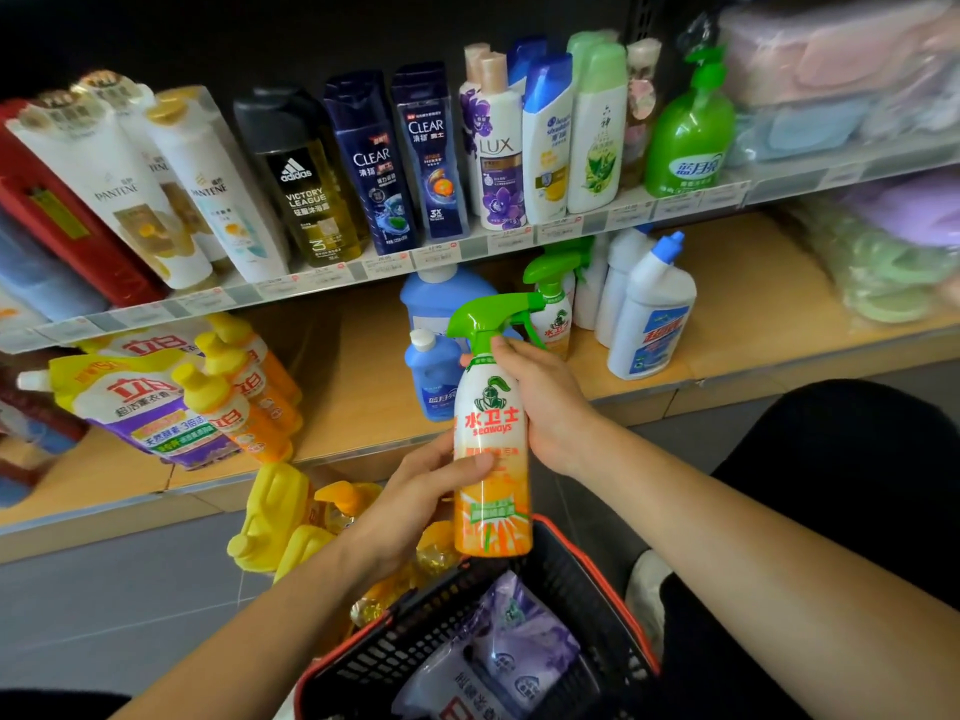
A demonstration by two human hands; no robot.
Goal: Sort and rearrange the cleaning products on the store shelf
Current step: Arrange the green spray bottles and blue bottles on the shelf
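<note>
Both hands grasp the spray bottle, held upright above the basket, near the lower shelf. The left hand wraps its body and the right hand its neck. Keep it upright and set it beside the matching sprayer, far right.

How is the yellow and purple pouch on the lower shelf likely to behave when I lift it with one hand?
The pouch will probably sag and fold, since its skin is creased and it lies slumped. Its bulging middle suggests liquid, so it is likely heavy for its size. The glossy film may slip; gripping near the white cap seems safer.
</note>
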